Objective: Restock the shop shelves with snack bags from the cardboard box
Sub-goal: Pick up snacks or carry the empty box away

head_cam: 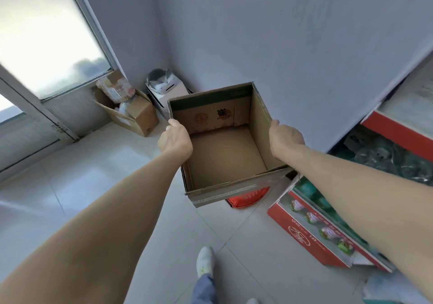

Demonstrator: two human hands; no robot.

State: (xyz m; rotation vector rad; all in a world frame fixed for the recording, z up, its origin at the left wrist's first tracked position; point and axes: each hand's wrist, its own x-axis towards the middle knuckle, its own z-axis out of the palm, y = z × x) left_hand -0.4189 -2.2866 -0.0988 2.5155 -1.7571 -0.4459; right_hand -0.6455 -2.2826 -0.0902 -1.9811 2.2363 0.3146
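You hold the box (225,153), empty, off the floor (93,186), left hand (175,139) and right hand (284,137) each curled over a side rim; keep both grips level and set it, I judge, by the corner cartons (133,114).

Plain grey-white walls (293,34) meet in a corner at upper centre. A frosted glass pane (42,34) in a pale metal frame fills the upper left and lets in soft daylight. The floor (82,186) is glossy pale tile. An open brown carton (138,116) and a white box (164,92) sit in the corner; red printed cartons (304,233) lie at lower right.
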